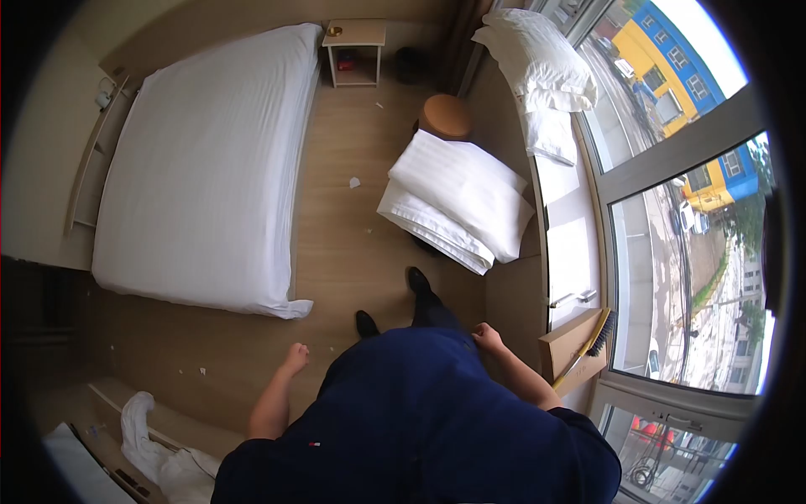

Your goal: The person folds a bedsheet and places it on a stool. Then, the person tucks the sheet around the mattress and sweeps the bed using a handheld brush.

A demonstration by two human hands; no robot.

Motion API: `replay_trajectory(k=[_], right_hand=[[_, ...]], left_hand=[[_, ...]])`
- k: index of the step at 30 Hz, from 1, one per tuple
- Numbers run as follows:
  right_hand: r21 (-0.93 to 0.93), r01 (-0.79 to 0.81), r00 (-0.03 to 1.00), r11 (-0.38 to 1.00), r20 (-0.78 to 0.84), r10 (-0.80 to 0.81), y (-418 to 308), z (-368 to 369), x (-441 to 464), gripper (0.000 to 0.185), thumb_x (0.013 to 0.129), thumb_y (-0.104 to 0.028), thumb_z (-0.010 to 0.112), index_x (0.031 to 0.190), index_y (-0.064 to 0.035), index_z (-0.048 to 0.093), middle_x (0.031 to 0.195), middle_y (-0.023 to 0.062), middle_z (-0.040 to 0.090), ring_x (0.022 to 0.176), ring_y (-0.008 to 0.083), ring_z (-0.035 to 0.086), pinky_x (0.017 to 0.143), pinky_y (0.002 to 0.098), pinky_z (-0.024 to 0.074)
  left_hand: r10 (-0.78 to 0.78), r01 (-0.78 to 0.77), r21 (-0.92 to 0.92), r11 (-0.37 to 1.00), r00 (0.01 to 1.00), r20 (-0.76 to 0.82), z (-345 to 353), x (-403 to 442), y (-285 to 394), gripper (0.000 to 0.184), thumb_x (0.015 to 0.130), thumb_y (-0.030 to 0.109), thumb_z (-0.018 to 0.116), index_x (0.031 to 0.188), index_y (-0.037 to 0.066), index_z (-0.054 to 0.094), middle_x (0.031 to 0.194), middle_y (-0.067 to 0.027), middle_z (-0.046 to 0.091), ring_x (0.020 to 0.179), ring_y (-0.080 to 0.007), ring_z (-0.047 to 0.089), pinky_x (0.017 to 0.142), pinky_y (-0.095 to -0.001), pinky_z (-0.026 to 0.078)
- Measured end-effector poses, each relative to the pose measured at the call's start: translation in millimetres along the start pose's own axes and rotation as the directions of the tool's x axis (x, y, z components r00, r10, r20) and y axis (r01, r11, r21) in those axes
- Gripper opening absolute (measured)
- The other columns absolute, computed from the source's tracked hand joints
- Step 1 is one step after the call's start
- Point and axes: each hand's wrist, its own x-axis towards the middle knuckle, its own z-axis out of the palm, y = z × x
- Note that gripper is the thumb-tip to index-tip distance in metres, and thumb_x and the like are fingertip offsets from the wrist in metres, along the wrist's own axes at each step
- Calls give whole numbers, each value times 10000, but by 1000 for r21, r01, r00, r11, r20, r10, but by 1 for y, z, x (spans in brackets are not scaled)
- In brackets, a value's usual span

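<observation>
My left hand [295, 358] hangs over the floor beside my body, its fingers loosely curled, and nothing shows in it. Close to my right hip is my right hand [487, 338], also curled, with no object visible in it. Ahead of my right hand lies folded white bedding [457, 197], stacked in thick layers on a support that it mostly hides. To the left stands a bed [201, 168] covered with a white sheet; one sheet corner sticks out at its near right end. Neither hand touches the bed or the bedding.
A round brown stool [446, 117] stands behind the bedding. White pillows [541, 63] lie on the windowsill [571, 227]. A yellow-handled brush [598, 336] rests on a cardboard box [567, 344] at right. Beside the bed is a nightstand [357, 35]. White cloth [159, 441] lies at lower left.
</observation>
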Motion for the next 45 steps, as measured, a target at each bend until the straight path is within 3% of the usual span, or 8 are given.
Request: replay_trajectory(k=[7, 15, 23, 26, 28, 34, 41, 45], right_hand=[[-234, 151, 969, 961, 226, -97, 2, -62, 116, 457, 814, -388, 708, 1131, -62, 663, 1091, 140, 706, 1030, 284, 678, 892, 391, 531], [-266, 416, 905, 870, 217, -366, -127, -172, 242, 371, 838, -291, 654, 1112, -42, 660, 975, 190, 713, 917, 309, 699, 817, 397, 549], [-273, 754, 656, 597, 356, -665, -260, -168, 298, 295, 859, -251, 615, 1057, -38, 662, 981, 191, 712, 950, 345, 684, 857, 411, 533], [-233, 822, 567, 520, 431, -702, -299, -136, 282, 277, 868, -254, 619, 1043, -45, 671, 976, 165, 714, 937, 312, 688, 845, 390, 536], [-208, 857, 509, 472, 489, -708, -320, -113, 262, 271, 865, -260, 637, 1039, -53, 666, 954, 153, 713, 921, 298, 690, 838, 391, 536], [-147, 902, 400, 406, 638, -658, -323, -43, 226, 283, 876, -256, 665, 1057, -40, 643, 944, 120, 716, 894, 254, 694, 814, 349, 537], [-226, 849, 466, 478, 749, -472, -286, -3, 194, 263, 851, -192, 708, 1036, -22, 630, 874, 79, 677, 832, 182, 654, 746, 316, 517], [-225, 829, 499, 511, 710, -496, -285, 14, 162, 278, 848, -181, 716, 1051, -9, 634, 901, 82, 678, 856, 180, 642, 783, 314, 509]], left_hand=[[-335, 325, -82, 942, 895, -296, 25, -79, 37, 156, 878, 69, 579, 1007, 18, 650, 906, -124, 684, 758, -202, 678, 674, -343, 544], [-277, 242, -156, 958, 923, -268, 158, -89, 111, 281, 872, 159, 583, 1092, 11, 675, 1047, -168, 697, 971, -276, 680, 836, -379, 525], [-368, 286, -247, 926, 828, -423, 265, -150, 119, 322, 923, 253, 497, 1047, 36, 700, 1083, -166, 697, 1070, -328, 646, 936, -410, 491], [-315, 362, 60, 930, 873, -373, 301, -163, 79, 316, 932, 279, 513, 1030, 54, 712, 1099, -160, 697, 1074, -323, 647, 926, -406, 496], [-451, 380, -248, 891, 807, -382, 322, -179, 79, 294, 932, 272, 533, 1031, 62, 714, 1109, -158, 697, 1076, -321, 647, 914, -407, 497], [-499, 145, -639, 755, 760, -416, 343, -193, 68, 249, 925, 236, 599, 1065, 69, 718, 1094, -132, 709, 1039, -270, 658, 873, -353, 496], [-403, -225, -898, 377, 833, -378, 295, -230, 48, 318, 914, 251, 652, 1152, 44, 693, 1097, -78, 702, 1013, -127, 595, 876, -296, 470], [-286, -369, -736, 568, 749, -597, 248, -267, 63, 399, 929, 256, 641, 1239, 7, 607, 1165, -119, 675, 1060, -157, 595, 921, -298, 456]])
